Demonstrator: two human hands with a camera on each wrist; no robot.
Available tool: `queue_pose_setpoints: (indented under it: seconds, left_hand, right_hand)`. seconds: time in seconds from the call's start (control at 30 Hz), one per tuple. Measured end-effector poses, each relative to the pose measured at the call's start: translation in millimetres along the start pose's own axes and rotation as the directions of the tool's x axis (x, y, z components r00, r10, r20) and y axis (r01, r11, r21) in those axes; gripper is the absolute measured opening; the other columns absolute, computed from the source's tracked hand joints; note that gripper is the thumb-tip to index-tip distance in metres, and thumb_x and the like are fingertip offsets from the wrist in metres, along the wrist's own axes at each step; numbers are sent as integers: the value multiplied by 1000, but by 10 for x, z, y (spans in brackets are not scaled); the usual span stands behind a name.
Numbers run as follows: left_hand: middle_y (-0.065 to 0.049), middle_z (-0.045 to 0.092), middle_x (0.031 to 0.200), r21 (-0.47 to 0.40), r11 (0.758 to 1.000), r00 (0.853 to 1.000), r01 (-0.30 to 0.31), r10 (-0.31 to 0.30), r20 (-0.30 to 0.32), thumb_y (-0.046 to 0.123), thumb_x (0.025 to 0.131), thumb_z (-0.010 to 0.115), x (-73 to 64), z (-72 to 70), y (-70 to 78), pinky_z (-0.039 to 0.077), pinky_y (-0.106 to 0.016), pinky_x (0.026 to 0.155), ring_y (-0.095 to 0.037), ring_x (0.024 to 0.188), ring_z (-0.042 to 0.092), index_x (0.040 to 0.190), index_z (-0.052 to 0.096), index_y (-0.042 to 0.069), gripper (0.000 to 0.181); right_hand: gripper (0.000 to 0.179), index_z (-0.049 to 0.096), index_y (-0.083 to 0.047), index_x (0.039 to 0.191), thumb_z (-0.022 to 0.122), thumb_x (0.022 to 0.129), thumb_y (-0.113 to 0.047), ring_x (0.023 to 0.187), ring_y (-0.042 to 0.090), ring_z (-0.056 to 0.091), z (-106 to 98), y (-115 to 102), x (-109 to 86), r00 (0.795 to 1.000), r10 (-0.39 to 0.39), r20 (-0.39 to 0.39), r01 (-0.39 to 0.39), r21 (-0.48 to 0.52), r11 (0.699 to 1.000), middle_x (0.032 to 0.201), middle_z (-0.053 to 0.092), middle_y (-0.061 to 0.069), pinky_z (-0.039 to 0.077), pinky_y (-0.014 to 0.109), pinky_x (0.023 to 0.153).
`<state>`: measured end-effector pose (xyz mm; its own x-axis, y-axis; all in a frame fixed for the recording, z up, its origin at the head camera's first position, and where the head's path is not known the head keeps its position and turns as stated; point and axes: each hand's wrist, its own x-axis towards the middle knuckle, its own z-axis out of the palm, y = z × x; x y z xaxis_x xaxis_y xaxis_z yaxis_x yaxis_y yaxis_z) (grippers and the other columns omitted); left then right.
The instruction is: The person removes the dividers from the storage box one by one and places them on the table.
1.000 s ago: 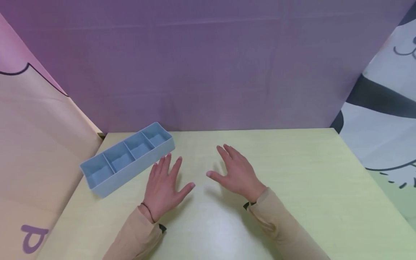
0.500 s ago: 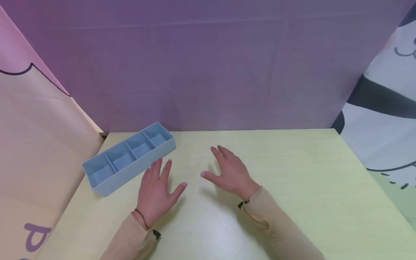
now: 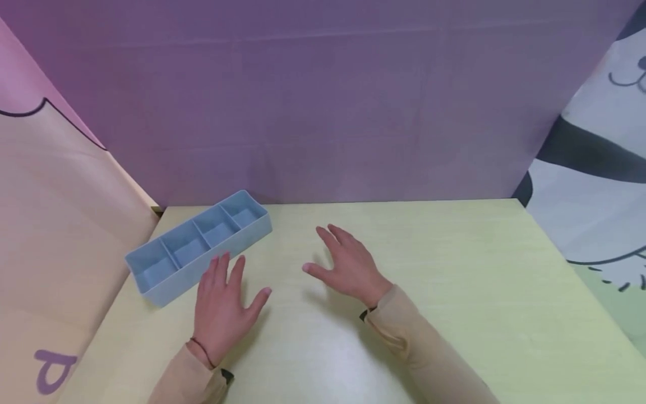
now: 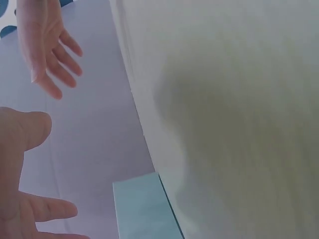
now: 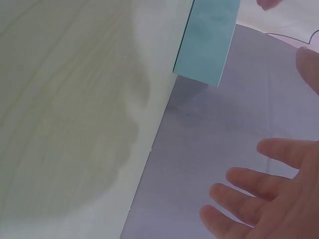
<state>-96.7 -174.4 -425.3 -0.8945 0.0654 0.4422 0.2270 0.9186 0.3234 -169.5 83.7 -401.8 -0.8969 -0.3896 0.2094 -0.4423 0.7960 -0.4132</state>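
A light blue box [image 3: 222, 249] with several compartments in a row stands at the table's back left, set at a slant; its compartments show nothing inside. My left hand [image 3: 222, 311] hovers in front of the box, fingers spread and thumb out to the right, its fingertips overlapping the box's front wall in the head view. Near the middle of the table my right hand [image 3: 350, 266] is held over the surface, palm turned inward, fingers extended and thumb pointing left. Neither hand holds anything. The right wrist view shows the box's end [image 5: 207, 42] beyond the spread fingers [image 5: 244, 199].
The pale wooden table [image 3: 454, 280] stretches out to the right of both hands. Behind it rises a purple cloth backdrop [image 3: 323, 112]. Printed cloth panels flank it, a cream and pink one [image 3: 50, 224] at left and one with a black and white figure [image 3: 595, 168] at right.
Both hands have drifted left over the table, the left one also a little toward the near edge. Their fingers stay extended. The box stays in place.
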Motion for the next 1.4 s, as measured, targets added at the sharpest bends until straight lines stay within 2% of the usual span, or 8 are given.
queue_pose_setpoints:
  seconds: [0.17,0.4,0.6,0.93,1.13,1.3,1.4]
  left_hand:
    - [-31,38,140,-14,1000,999,15,-16,-29,49,80,69,0,-61,-68,23,-62,104,-50,132,29,132,49,-4,77]
    - [-32,39,139,-64,997,999,37,-38,-20,44,83,69,19,-162,-108,22,-61,105,-50,131,29,131,48,-6,73]
    - [-34,39,137,-83,996,997,40,-45,-55,40,82,70,8,-210,-173,25,-62,103,-53,129,31,130,49,-7,70]
    - [-37,41,134,-79,995,993,54,-62,-104,36,80,72,-37,-261,-303,27,-61,102,-54,125,35,127,49,-10,70]
    - [-39,42,129,-96,993,982,69,-85,-171,33,79,72,-13,-326,-374,27,-63,100,-56,122,36,127,48,-13,70]
    - [-40,46,122,-77,995,964,64,-82,-253,31,77,72,-7,-385,-484,30,-66,95,-58,116,39,122,50,-15,69]
    - [-40,46,121,-67,995,955,78,-94,-281,30,76,72,-9,-401,-543,29,-70,91,-61,115,39,121,50,-15,68]
  right_hand:
    - [85,36,-15,148,54,83,-68,133,31,38,21,-21,27,1000,6,3,-6,7,1000,149,37,12,36,48,103]
    - [85,37,-12,146,53,84,-67,133,30,39,32,-79,82,1000,15,21,-16,49,999,147,39,12,37,47,103]
    - [85,36,-13,147,52,84,-68,134,28,38,63,-107,150,998,39,48,-41,36,999,148,38,11,35,45,105]
    - [85,36,-13,147,52,85,-67,134,29,38,135,-174,240,997,22,72,-26,56,998,148,38,12,35,46,105]
    - [84,36,-13,147,52,85,-67,134,29,38,179,-207,283,997,13,73,-18,60,998,147,39,11,36,45,104]
    - [85,34,-14,148,51,85,-68,134,27,37,207,-243,329,996,16,84,-22,69,997,148,38,10,35,45,105]
    - [84,34,-14,148,51,85,-68,135,27,37,228,-265,356,996,18,88,-25,73,997,148,38,10,35,45,105]
